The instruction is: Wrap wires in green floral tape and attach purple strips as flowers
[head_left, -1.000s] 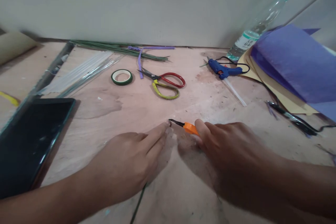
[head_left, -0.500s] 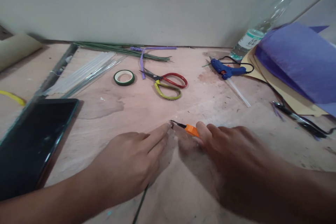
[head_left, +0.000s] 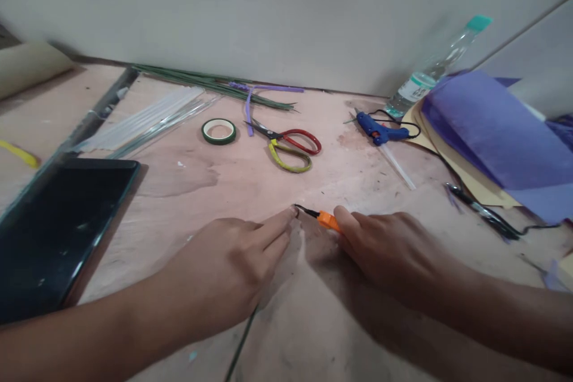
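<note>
My left hand [head_left: 244, 253] rests low over the table, fingers pressed together around a thin green wire [head_left: 242, 343] whose lower end runs out below the palm. The wire's middle is hidden under the hand. In my right hand [head_left: 391, 250] is an orange-handled tool [head_left: 329, 221] with a slim dark tip; its exact kind is hard to make out. That tip meets the left fingertips, where a small dark bit shows. Beyond the hands lie scissors [head_left: 293, 152] with one red and one yellow handle, and a roll of green tape [head_left: 219, 132].
Green wires [head_left: 210, 85] and purple strips [head_left: 249, 113] lie by the wall, near clear glue sticks [head_left: 147, 119]. At left is a dark phone [head_left: 67, 233]. A blue glue gun [head_left: 380, 129], water bottle [head_left: 414, 86], purple sheets [head_left: 496, 125] and black-and-clear cord piece [head_left: 486, 212] occupy the right.
The view has shifted and tilted slightly, so the bottle and sheets sit further left and the bottle lower. Both hands keep nearly the same hold, tool tip still at the left fingertips.
</note>
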The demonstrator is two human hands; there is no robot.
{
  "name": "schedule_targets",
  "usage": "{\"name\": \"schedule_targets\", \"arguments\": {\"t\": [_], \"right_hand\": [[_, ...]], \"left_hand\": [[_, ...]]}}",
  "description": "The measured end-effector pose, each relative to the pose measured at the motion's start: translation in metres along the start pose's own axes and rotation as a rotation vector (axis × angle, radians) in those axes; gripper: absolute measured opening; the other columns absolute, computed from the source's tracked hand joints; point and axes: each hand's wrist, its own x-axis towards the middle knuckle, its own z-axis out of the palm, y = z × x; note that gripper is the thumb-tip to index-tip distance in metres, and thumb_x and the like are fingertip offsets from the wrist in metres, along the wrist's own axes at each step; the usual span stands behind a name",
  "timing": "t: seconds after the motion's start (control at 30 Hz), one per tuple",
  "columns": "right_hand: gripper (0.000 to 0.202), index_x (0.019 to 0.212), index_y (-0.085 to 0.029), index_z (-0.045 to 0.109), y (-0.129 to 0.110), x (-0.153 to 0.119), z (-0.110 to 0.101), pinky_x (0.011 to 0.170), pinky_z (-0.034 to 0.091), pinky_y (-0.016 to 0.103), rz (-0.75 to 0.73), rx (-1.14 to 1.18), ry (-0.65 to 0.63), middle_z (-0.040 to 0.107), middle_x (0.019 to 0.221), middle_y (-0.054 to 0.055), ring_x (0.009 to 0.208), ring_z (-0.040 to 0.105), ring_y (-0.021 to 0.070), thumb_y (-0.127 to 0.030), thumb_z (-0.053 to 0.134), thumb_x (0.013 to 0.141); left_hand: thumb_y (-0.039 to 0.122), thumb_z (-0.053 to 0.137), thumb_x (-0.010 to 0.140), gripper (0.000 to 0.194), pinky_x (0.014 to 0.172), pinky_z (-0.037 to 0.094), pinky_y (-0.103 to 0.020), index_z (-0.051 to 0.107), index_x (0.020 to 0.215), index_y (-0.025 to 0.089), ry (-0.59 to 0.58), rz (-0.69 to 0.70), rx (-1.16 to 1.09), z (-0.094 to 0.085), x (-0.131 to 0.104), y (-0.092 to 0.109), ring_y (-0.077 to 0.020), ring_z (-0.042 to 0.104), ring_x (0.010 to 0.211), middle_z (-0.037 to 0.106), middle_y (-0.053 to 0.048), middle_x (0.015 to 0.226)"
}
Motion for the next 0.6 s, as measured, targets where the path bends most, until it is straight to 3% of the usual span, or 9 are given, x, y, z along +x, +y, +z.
{"name": "schedule_targets", "arguments": {"t": [0.17, 0.43, 0.6], "right_hand": [[0.012, 0.103, -0.018, 0.058, -0.001, 0.005, -0.007, 0.050, 0.014, 0.033, -0.001, -0.022, -0.062, 0.074, 0.075, 0.004, 0.058, 0.069, 0.0208, -0.009, 0.051, 0.099], [0.022, 0.103, -0.017, 0.061, -0.004, 0.010, -0.013, 0.049, 0.014, 0.032, -0.010, -0.043, -0.066, 0.073, 0.069, 0.004, 0.059, 0.070, 0.0201, 0.000, 0.052, 0.090], [0.023, 0.101, -0.016, 0.062, -0.003, 0.009, -0.013, 0.050, 0.020, 0.031, -0.043, -0.073, -0.022, 0.073, 0.067, 0.004, 0.054, 0.064, 0.0158, 0.001, 0.054, 0.087]], "left_hand": [[0.013, 0.047, 0.097, 0.041, 0.065, 0.068, -0.041, 0.067, 0.133, 0.009, 0.047, 0.009, -0.011, 0.002, 0.000, -0.001, -0.0247, 0.081, 0.081, 0.068, -0.018, 0.147], [0.010, 0.043, 0.097, 0.048, 0.075, 0.069, -0.044, 0.060, 0.142, 0.006, -0.029, 0.011, 0.002, 0.003, -0.002, -0.003, -0.0264, 0.081, 0.092, 0.063, -0.020, 0.153], [0.013, 0.048, 0.096, 0.045, 0.068, 0.066, -0.042, 0.063, 0.138, 0.007, -0.078, 0.034, 0.067, -0.004, 0.002, 0.004, -0.0273, 0.078, 0.091, 0.067, -0.021, 0.146]]}}
